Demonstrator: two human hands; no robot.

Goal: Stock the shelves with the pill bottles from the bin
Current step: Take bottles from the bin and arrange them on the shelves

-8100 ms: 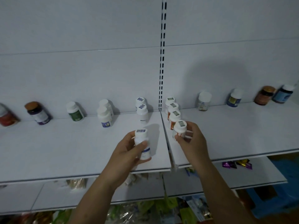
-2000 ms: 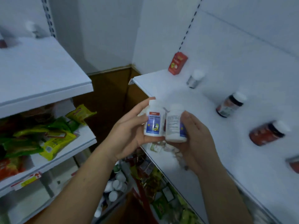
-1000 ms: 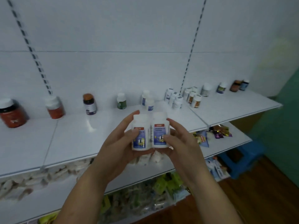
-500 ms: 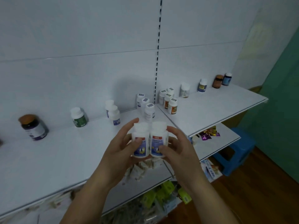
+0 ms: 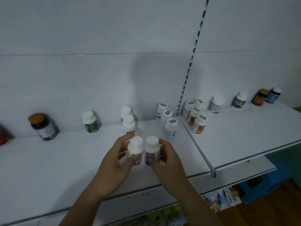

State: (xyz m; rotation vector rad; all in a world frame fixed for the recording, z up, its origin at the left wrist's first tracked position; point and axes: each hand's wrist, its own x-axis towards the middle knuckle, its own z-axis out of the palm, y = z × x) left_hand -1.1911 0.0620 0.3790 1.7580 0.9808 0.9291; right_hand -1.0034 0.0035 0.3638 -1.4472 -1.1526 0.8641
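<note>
1. Grips a white plastic pill bottle with a white cap [image 5: 135,149] in the left hand [image 5: 116,163], thumb across its blue label and fingers curled behind.
2. Grips a second white-capped pill bottle [image 5: 152,148] in the right hand [image 5: 168,162] the same way, thumb low on the label beneath a red strip.
3. Holds both upright, side by side and close together, over the front half of the white metal shelf [image 5: 61,162]; cannot tell whether resting on it.
4. Faces a file of two white bottles [image 5: 128,123] just behind the held pair, near the back wall.
5. Sees, to the right, three white bottles with blue-marked caps [image 5: 170,126], then, past the shelf joint, four orange-labelled bottles [image 5: 196,119].
6. Sees, to the left, a green-labelled white bottle [image 5: 90,122] and a dark bottle with an orange cap [image 5: 44,127], well apart.
</note>
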